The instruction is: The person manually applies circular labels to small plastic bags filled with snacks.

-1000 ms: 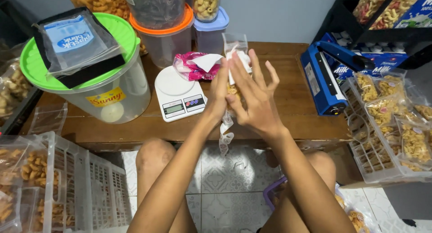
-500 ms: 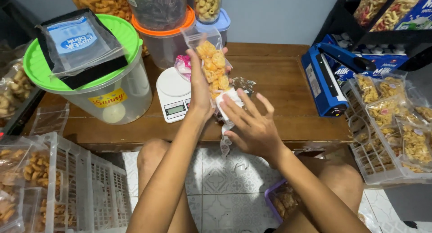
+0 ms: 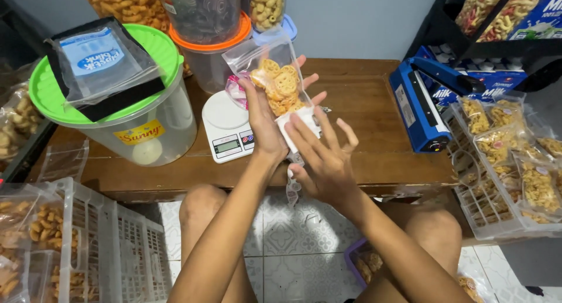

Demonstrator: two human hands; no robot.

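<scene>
Above the scale [image 3: 227, 126], left hand [image 3: 266, 119] grips a snack bag [image 3: 275, 75]; right hand [image 3: 322, 157] spread open.

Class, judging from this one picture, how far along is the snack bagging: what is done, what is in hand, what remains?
Done: filled packets lie in the white basket. In hand: the left hand holds up a clear bag of round snacks, top still open, the right hand at its base. Left, probably: sealing it; the blue sealer sits unused.

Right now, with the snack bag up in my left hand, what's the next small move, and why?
Probably press the white label flat with your right hand. Your left hand holds the clear snack bag upright, and your right fingers already lie over the label at its lower end.
</scene>
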